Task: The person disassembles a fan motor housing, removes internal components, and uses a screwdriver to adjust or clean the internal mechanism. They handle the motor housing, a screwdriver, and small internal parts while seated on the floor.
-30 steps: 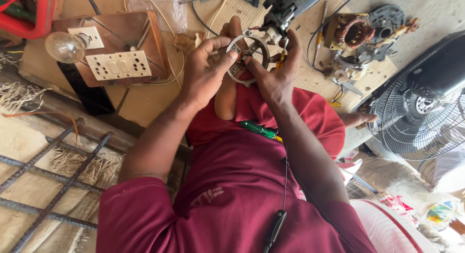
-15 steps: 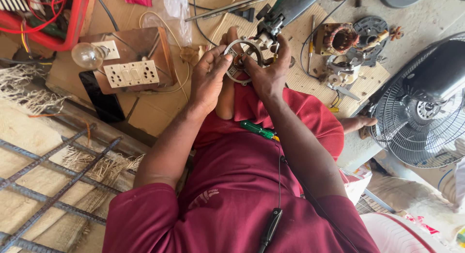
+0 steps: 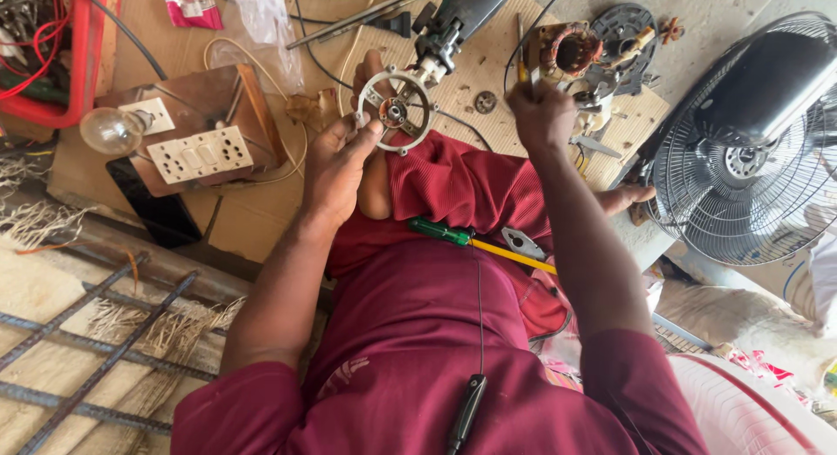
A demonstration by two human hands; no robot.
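Left hand point(image 3: 336, 163) gripping round metal bracket point(image 3: 395, 109), right hand point(image 3: 542, 115) closed, contents hidden

Switchboard point(image 3: 199, 154) left of ring housing point(image 3: 397, 111); fan point(image 3: 754, 141) far right

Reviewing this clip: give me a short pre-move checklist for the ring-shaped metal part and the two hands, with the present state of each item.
1. Left hand grips the round white metal motor bracket at its rim: ok.
2. Bracket rests against the black-bodied power tool: ok, touching at the tool's nose.
3. Right hand holds something: ok, closed on a thin yellow-handled tool; its tip cannot tell.
4. Right hand off the bracket: ok, apart, near the copper-wound motor part.
5. Green-handled screwdriver within reach: ok, lying on the lap.
6. Bracket's centre bearing seated: cannot tell.
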